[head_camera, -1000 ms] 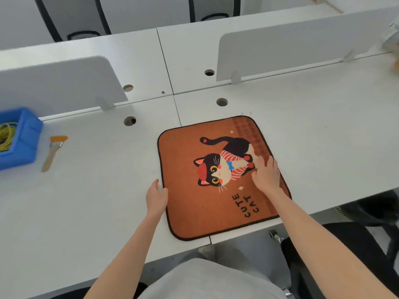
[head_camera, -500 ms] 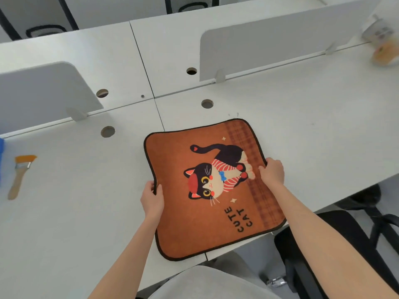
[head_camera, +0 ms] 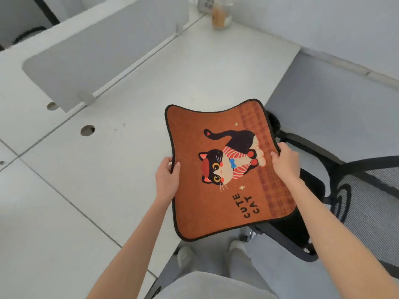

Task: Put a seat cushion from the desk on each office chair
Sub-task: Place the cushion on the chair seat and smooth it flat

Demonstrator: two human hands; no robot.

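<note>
From the head camera, the carrying step is in hand. The orange square seat cushion printed with a black cat (head_camera: 226, 169) is lifted clear of the white desk surface (head_camera: 97, 190) and hangs partly past its near edge, sagging a little between the two holds. The left hand (head_camera: 167, 178) has its grip closed on the cushion's left edge, thumb on top, the other fingers hidden beneath. The right hand (head_camera: 285, 162) has its grip closed on the right edge in the same way.

Below and to the right of the right grip stands the black mesh-backed office chair (head_camera: 323, 190), its seat mostly hidden under the cushion. The next move, I judge, calls for swinging the cushion rightward and lowering it flat onto that seat, printed side up.

The chair's armrest (head_camera: 306, 143), just beyond the right grip, could catch the cushion's edge on the way down. Far ahead of both grips, a blurred jar (head_camera: 220, 14) stands at the desk's end beside a grey divider panel (head_camera: 97, 52), well out of the way.
</note>
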